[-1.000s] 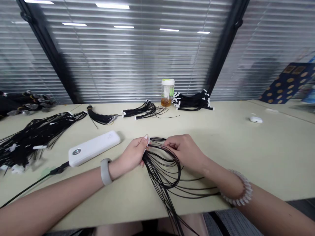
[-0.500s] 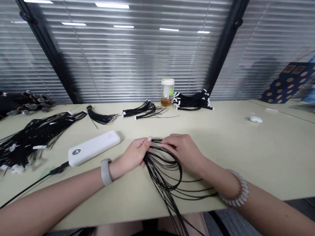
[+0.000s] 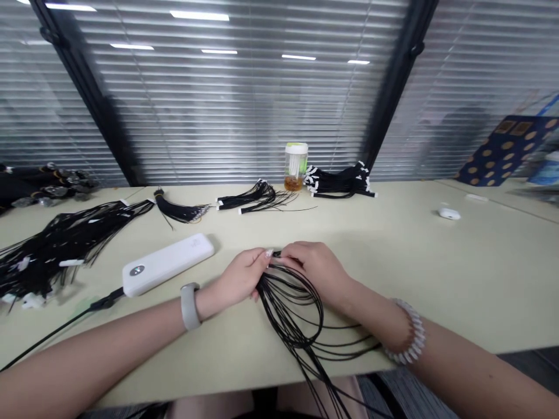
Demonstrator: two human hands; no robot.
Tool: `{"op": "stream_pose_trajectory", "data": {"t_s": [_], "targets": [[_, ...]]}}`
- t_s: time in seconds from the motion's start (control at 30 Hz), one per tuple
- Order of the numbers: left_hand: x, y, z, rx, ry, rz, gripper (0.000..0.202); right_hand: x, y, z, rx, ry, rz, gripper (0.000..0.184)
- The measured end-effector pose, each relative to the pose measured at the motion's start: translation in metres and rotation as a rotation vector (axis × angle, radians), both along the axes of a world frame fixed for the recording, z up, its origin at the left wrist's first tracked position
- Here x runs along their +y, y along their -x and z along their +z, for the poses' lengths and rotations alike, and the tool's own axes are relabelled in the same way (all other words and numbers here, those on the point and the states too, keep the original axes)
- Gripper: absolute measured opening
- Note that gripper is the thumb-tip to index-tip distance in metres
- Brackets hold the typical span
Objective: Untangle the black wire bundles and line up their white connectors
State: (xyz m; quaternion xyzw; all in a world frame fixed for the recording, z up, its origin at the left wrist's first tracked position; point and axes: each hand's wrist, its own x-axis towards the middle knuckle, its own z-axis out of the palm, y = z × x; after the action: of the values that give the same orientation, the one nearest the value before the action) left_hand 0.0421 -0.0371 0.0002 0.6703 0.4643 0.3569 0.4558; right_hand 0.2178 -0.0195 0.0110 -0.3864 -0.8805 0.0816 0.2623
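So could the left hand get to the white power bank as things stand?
Probably yes: the power bank lies just left of the left hand with bare table between, though that hand grips the black cords.

Grey wristband (image 3: pixel 190 306) by L hand (image 3: pixel 238 279); pale bead bracelet (image 3: pixel 408 340) by R hand (image 3: pixel 318 270), bare forearms

Head camera looks forward and down, seemingly close above the table (image 3: pixel 437 279).

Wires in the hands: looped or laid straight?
Looped. Left hand and right hand pinch the wires together at the top; they curve round below and trail off the table.
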Motion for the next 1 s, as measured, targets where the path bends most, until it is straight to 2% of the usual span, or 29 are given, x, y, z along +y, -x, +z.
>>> {"op": "stream_pose_trajectory", "data": {"t_s": [0.07,0.17,0.23,0.3,0.37,0.43,0.5,0.67,0.9,1.0], "targets": [[0.002,0.001,-0.001,-0.035,0.023,0.042,0.042,-0.002,-0.003,0.005,-0.019,-0.061,-0.051,0.02],[0.006,0.001,-0.005,-0.143,0.048,0.156,0.043,-0.008,-0.008,0.013,0.009,-0.223,-0.157,0.026],[0.008,0.002,-0.007,-0.224,0.061,0.223,0.041,-0.014,-0.01,0.017,0.008,-0.249,-0.182,0.028],[0.009,0.002,-0.008,-0.264,0.075,0.242,0.039,-0.02,-0.01,0.02,-0.032,-0.14,-0.144,0.038],[0.009,0.001,-0.008,-0.259,0.077,0.239,0.039,-0.025,-0.007,0.019,-0.061,0.059,-0.062,0.043],[0.009,0.001,-0.007,-0.227,0.065,0.241,0.04,-0.027,-0.004,0.016,-0.043,0.232,0.016,0.041],[0.007,0.001,-0.006,-0.187,0.054,0.235,0.041,-0.027,-0.001,0.011,-0.01,0.322,0.081,0.036],[0.005,0.001,-0.005,-0.131,0.025,0.19,0.041,-0.022,0.002,0.001,0.011,0.373,0.194,0.028],[0.004,0.001,-0.004,-0.103,0.011,0.159,0.043,-0.02,0.003,0.002,0.041,0.353,0.153,0.022],[0.003,0.0,-0.002,-0.094,0.012,0.171,0.041,-0.021,0.004,0.002,0.104,0.341,0.135,0.013]]}}
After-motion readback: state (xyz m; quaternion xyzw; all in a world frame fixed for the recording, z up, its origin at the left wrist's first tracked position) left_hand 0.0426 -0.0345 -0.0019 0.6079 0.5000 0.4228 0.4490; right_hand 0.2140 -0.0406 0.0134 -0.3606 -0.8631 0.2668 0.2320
